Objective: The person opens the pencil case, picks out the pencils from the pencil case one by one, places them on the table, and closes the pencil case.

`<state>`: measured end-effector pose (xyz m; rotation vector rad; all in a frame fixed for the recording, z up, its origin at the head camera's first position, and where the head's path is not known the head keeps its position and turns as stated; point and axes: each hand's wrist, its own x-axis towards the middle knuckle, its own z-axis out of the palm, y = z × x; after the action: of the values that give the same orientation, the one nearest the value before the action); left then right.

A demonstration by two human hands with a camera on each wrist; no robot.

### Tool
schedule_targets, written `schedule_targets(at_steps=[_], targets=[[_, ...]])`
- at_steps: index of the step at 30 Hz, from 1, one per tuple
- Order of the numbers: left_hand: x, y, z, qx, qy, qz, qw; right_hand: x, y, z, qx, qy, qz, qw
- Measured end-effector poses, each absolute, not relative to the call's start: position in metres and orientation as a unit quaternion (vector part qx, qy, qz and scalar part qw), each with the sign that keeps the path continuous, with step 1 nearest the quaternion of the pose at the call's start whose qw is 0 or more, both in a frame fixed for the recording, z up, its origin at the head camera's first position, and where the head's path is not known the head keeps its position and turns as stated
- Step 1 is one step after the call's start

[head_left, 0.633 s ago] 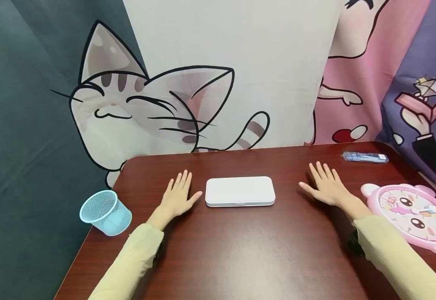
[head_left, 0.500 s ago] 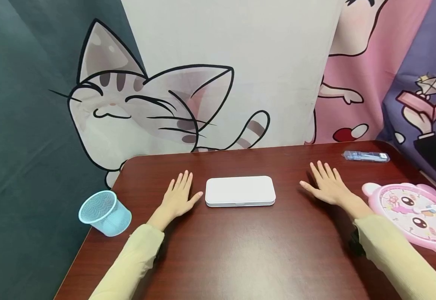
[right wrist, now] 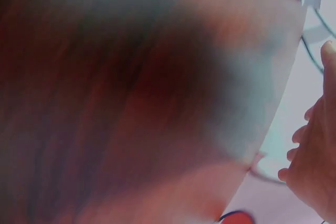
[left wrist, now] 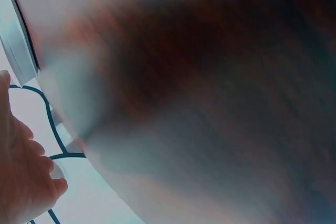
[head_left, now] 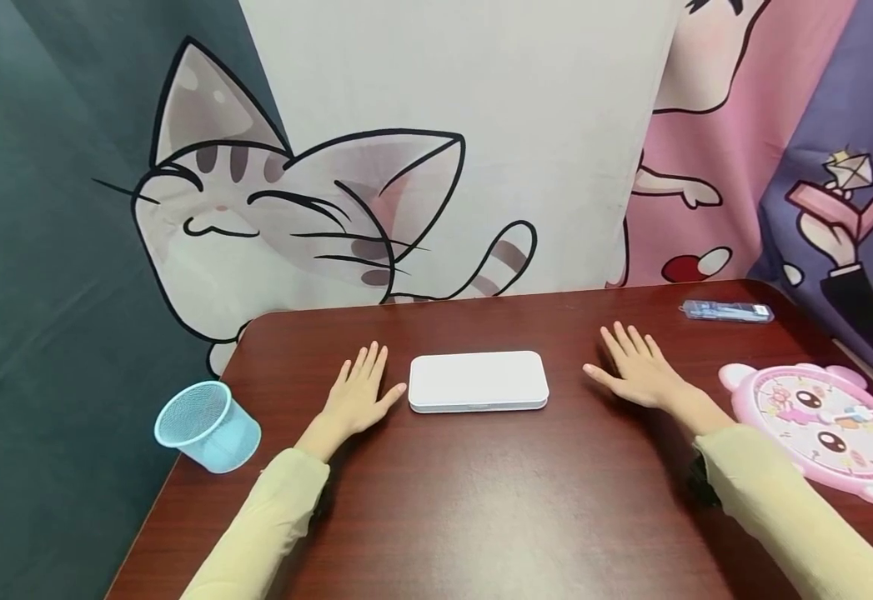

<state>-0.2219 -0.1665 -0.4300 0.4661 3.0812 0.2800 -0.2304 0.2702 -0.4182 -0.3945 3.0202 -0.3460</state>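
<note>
A flat white case (head_left: 479, 382) with rounded corners lies closed on the table between the two hands. To its left is my left hand (head_left: 356, 397), palm down with straight fingers and the thumb stretched close to the case's edge. My right hand (head_left: 640, 372) is farther off on the other side, palm down, fingers extended, thumb pointing at the case with a gap between. Neither hand holds anything. In the left wrist view, the left hand (left wrist: 23, 177) shows at the lower left, near the case's edge (left wrist: 18, 40). The right wrist view has the right hand (right wrist: 315, 145) at its right side.
A light blue mesh pen holder (head_left: 211, 427) stands at the table's left edge. A pink animal-shaped clock (head_left: 826, 429) lies at the right. Behind it is a small clear blue plastic case (head_left: 727, 312). The dark red wooden table (head_left: 481, 500) meets a cartoon-printed cloth backdrop (head_left: 406, 83).
My right hand has shifted slightly left, towards the white case. The left hand has hardly moved. The head view has turned very slightly.
</note>
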Motion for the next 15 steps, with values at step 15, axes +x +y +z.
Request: schedule_targets(at_steps=[15], targets=[[-0.225,-0.147,-0.428,0.214,0.959,0.175,0.065,-0.231,0.139,-0.416,-0.355,0.933,-0.061,0.023]])
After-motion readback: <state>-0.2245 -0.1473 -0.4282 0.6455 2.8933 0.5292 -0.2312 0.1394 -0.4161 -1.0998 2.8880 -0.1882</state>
